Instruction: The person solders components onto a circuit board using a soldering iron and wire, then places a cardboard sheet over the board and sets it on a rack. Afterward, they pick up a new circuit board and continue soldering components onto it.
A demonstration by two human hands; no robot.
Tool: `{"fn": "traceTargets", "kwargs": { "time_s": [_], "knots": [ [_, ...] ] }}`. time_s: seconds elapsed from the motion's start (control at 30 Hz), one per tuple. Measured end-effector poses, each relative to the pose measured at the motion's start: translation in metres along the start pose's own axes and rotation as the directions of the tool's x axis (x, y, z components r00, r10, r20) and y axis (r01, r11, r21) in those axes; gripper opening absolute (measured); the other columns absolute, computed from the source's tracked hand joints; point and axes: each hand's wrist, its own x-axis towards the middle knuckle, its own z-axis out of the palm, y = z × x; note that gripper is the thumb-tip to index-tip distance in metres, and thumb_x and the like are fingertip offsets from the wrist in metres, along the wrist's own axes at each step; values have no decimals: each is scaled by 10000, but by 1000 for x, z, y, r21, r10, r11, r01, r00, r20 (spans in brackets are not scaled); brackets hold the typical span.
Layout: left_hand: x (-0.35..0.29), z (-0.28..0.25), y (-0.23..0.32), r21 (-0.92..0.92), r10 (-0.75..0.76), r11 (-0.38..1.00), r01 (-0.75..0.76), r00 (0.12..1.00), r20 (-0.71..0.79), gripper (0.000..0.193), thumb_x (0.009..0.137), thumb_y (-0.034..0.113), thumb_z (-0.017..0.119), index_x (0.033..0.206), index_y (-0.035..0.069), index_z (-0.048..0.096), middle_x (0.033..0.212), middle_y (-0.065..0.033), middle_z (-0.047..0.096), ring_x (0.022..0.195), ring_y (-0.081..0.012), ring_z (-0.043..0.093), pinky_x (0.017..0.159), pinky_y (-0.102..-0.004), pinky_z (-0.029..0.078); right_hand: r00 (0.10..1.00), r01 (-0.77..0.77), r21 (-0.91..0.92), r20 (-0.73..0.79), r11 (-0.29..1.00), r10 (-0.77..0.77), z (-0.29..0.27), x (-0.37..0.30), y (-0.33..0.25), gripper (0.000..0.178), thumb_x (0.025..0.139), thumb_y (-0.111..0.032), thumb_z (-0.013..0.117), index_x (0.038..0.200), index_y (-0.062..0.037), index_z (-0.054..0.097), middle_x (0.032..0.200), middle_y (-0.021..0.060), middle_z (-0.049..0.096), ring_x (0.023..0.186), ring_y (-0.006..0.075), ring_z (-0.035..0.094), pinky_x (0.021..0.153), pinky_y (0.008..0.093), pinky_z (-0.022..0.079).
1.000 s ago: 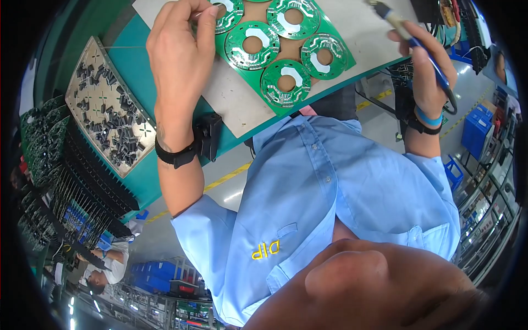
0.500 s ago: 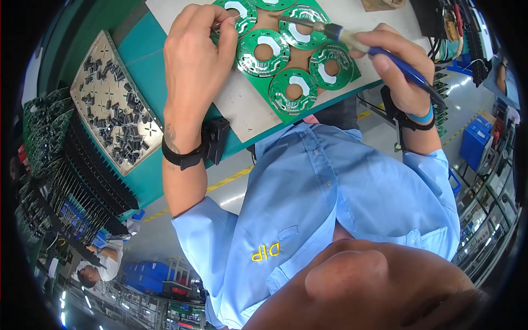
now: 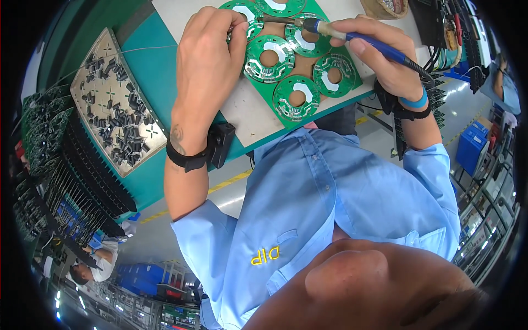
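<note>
My right hand [image 3: 385, 58] grips a soldering iron [image 3: 379, 48] with a blue and cream handle. Its metal tip points left, over the upper-left ring-shaped green circuit board [image 3: 254, 28]. At that board's left edge my left hand [image 3: 212, 60] is closed in a pinch. A thin solder wire [image 3: 148, 48] runs to this hand from the left; its end at the fingertips is hard to make out. Several more round boards, among them a nearer ring board [image 3: 297, 99], sit in a green panel on a pale sheet [image 3: 247, 118].
Left of me a metal tray [image 3: 118, 159] holds many black cylindrical components [image 3: 129, 132]. Beyond it stand racks of circuit boards [image 3: 47, 126]. A small container [image 3: 385, 8] and cables [image 3: 456, 33] lie at the far right. A co-worker [image 3: 102, 264] is at lower left.
The iron has shifted left and its tip is now nearer my left fingertips. My left hand and the boards appear slightly further right in view.
</note>
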Motion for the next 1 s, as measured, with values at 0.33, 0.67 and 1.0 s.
{"fn": "traceTargets", "kwargs": {
  "time_s": [0.33, 0.67, 1.0],
  "knots": [
    [-1, 0, 0, 13, 16, 1000, -15, 1000, -11, 125, 981, 100, 757, 1035, -11, 738, 979, -126, 714, 819, -266, 718, 748, -359, 580, 999, 27, 9, 17, 1000, -27, -2, 3, 3, 308, 1066, -91, 605, 1330, 40, 695, 1189, 166, 750, 1093, 234, 730, 954, 346, 535],
    [2, -2, 4, 33, -69, 997, 69, 997, -28, 154, 1001, 113, 743, 1049, -25, 695, 948, -132, 697, 767, -247, 682, 708, -361, 558, 999, -12, 12, -43, 1000, 12, -13, -19, -27, 327, 1069, -106, 595, 1348, 38, 684, 1143, 176, 767, 1071, 223, 708, 950, 353, 521],
    [4, -3, -4, 24, -21, 999, 22, 999, -40, 118, 1021, 86, 698, 1061, -24, 684, 962, -143, 689, 782, -262, 679, 711, -371, 550, 700, -181, -321, -706, 930, -108, -12, -81, 11, 295, 1063, -107, 614, 1300, 35, 718, 1129, 132, 776, 1080, 164, 708, 881, 258, 513]
  ]
}}
